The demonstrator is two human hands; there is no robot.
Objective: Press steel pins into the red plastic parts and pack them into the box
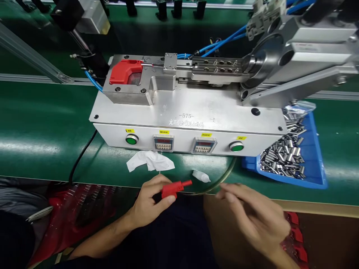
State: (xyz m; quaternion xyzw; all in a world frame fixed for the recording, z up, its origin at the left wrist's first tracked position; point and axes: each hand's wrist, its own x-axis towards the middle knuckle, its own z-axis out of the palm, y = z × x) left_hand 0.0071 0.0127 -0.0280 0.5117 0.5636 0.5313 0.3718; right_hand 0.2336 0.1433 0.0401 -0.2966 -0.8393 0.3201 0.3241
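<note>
My left hand (153, 203) is closed around a red plastic part (171, 189) with a thin red stem pointing right. My right hand (255, 216) is to the right of it, thumb and fingertips drawn together; whatever they may hold is too small to make out. Beyond the hands stands a metal bench machine (179, 108). An angled red plastic piece (126, 71) sits in its fixture at the left, with a thin metal rod meeting its right end. Between the hands and the machine lie a small white bottle (201, 176) and a crumpled white cloth (150, 161).
A blue bin (316, 157) of small metal tubes stands on the right of the green table (50, 134). A clear hose (224, 177) curves along the front edge. Red parts (297, 235) lie below at the right, and a red crate (73, 213) is at the lower left.
</note>
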